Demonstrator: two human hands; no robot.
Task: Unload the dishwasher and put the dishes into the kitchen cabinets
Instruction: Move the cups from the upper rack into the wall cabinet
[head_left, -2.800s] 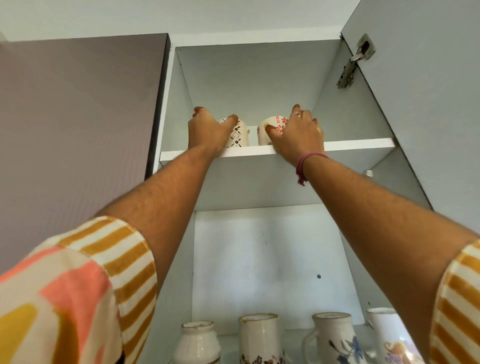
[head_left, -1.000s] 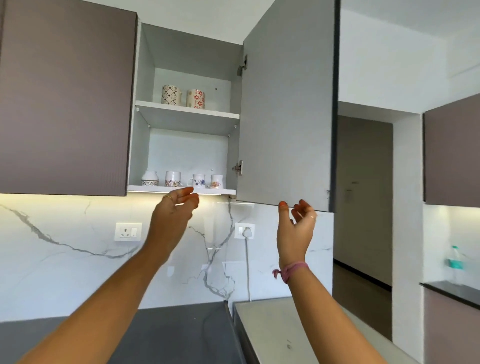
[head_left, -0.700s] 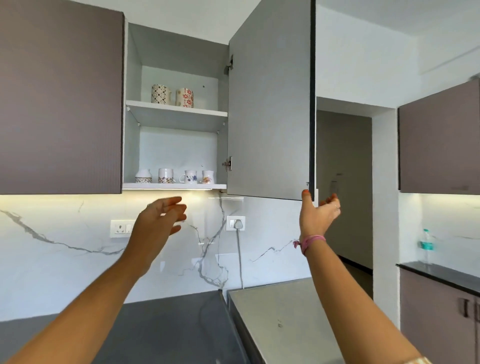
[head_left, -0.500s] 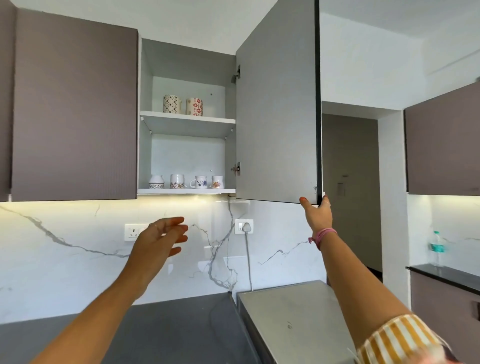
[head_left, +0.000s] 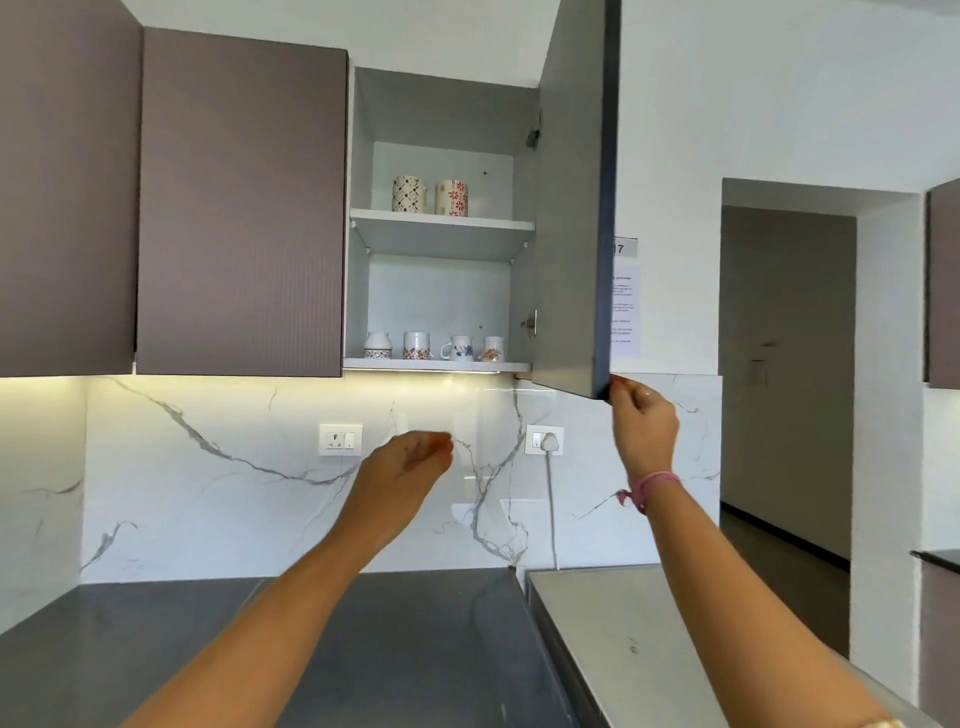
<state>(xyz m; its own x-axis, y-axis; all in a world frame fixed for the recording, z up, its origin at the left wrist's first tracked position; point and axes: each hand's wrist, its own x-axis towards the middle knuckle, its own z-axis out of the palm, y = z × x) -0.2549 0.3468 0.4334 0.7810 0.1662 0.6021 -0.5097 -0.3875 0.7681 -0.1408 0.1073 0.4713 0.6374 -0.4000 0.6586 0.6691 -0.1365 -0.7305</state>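
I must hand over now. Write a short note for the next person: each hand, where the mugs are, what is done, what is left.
Right hand: grips the lower corner of the open cabinet door.
Left hand: holds nothing, fingers loosely curled, raised in front of the backsplash.
Top shelf: two patterned mugs, side by side.
Bottom shelf: four pieces in a row, mugs and a small jug.
Done: these mugs are put away.
Left: probably close the door. The dishwasher is out of view, so I cannot tell what remains in it.
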